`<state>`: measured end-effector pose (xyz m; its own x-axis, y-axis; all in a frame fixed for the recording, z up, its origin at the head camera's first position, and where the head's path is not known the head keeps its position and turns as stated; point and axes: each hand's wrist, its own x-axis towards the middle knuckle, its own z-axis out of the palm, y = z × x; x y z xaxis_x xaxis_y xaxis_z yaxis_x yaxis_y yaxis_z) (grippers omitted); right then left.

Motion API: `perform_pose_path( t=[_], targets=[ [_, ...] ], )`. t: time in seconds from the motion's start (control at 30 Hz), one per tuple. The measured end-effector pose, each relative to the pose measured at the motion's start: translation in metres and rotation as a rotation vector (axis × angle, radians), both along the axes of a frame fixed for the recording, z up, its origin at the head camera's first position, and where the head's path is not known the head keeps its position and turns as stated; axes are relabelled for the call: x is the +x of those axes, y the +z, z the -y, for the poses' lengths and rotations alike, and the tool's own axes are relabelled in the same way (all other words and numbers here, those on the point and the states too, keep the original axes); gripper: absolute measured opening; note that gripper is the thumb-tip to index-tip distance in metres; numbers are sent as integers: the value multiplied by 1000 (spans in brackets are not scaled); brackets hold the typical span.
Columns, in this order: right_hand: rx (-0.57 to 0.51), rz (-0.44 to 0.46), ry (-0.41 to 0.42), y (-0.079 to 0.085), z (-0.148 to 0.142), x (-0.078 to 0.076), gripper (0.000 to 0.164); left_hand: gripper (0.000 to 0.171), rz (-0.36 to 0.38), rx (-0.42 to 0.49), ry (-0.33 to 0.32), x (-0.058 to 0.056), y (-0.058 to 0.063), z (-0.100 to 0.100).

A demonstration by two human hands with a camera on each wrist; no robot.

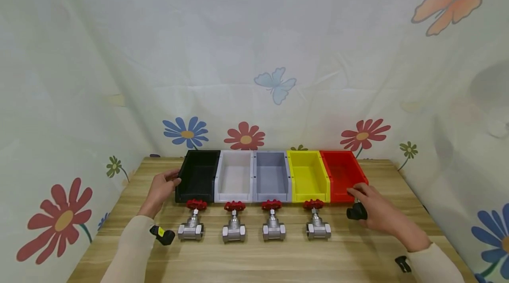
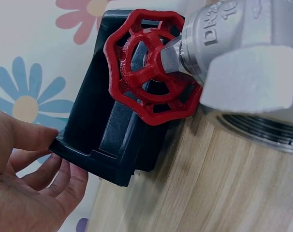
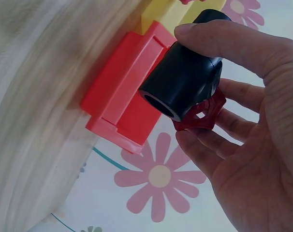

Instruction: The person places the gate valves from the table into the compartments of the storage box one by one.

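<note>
My left hand (image 1: 161, 189) is at the black bin (image 1: 198, 180). In the left wrist view its thumb and fingers (image 2: 71, 181) pinch the bin's outer corner. A steel gate valve (image 2: 253, 72) with a red handwheel looms close in that view. My right hand (image 1: 375, 210) is by the front right corner of the red bin (image 1: 343, 177). It grips a black valve (image 3: 183, 79), thumb across the pipe body and fingers by its red handwheel (image 3: 204, 113). In the head view the valve's black body (image 1: 356, 211) shows below the fingers, in front of the bin.
White (image 1: 235, 176), grey (image 1: 272, 176) and yellow (image 1: 308, 176) bins stand between the black and red ones. Several steel valves with red handwheels, such as one valve (image 1: 274, 229), line up in front on the wooden table (image 1: 254, 258). A flowered curtain (image 1: 254, 44) hangs behind.
</note>
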<state>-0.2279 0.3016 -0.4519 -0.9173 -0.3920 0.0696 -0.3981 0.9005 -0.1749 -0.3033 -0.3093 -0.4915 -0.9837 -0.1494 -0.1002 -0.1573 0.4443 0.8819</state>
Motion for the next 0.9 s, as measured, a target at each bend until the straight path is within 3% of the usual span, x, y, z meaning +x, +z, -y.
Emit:
perform_pose_path(
  t=[0.6,0.9],
  targets=[
    [-10,-32,1,6,-1,0,85,47,20,12,6,1,-8,2],
    [-9,-56,1,7,-3,-5,86,48,-4,5,8,0,-4,1]
  ],
)
